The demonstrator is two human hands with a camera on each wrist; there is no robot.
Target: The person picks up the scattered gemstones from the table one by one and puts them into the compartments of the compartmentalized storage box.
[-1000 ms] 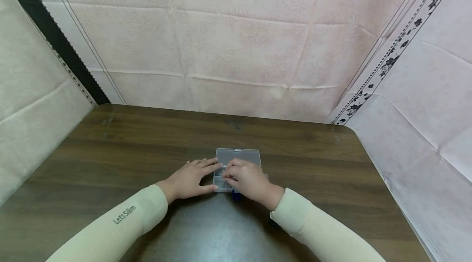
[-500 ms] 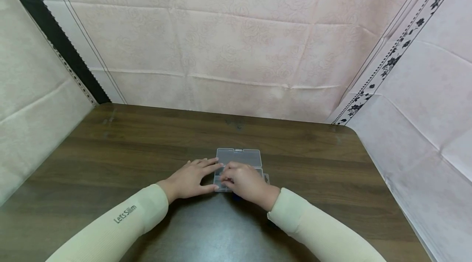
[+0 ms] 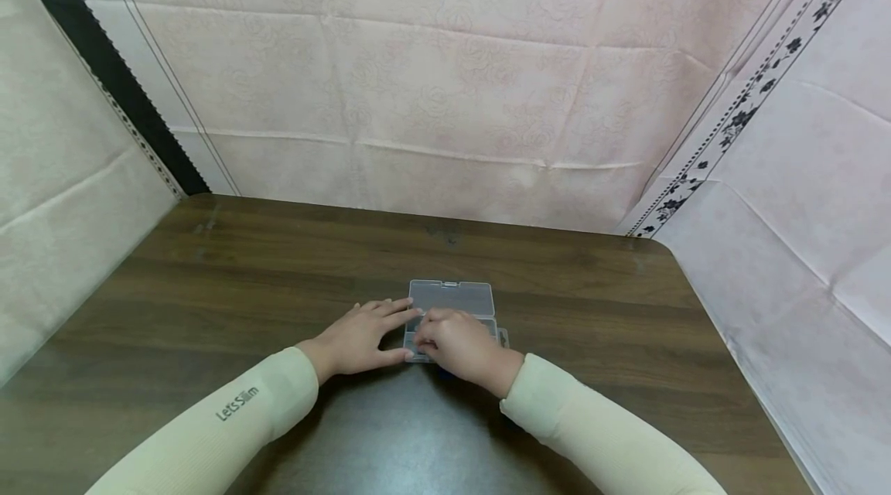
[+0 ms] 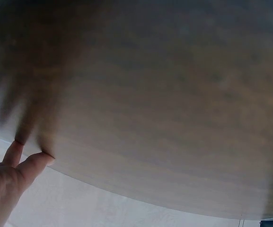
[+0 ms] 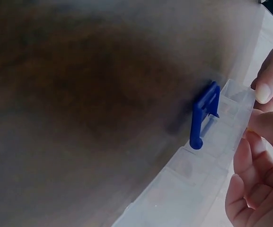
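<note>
A clear plastic compartment box [image 3: 493, 329] lies on the table with its see-through lid [image 3: 452, 298] folded back. My left hand [image 3: 358, 339] is spread flat at the box's left side, its thumb and fingertips at the edge. Over the box's front left part, my right hand [image 3: 462, 344] has curled fingers, thumb and fingertips drawn together. Whatever may be between those fingertips is hidden. In the right wrist view a blue plastic clip [image 5: 203, 116] sits on the box's front side, and the right fingers [image 5: 250, 156] are behind the box wall.
The brown wood-grain table [image 3: 292, 263] runs back to a pale patterned cloth wall [image 3: 445, 108]. More cloth hangs at the left and right [image 3: 800, 232]. A clear tab [image 3: 503, 336] juts from the box's right side.
My right hand has shifted slightly left and toward the box's front, its fingers curling further in. The box's right part shows more. My left hand stays put.
</note>
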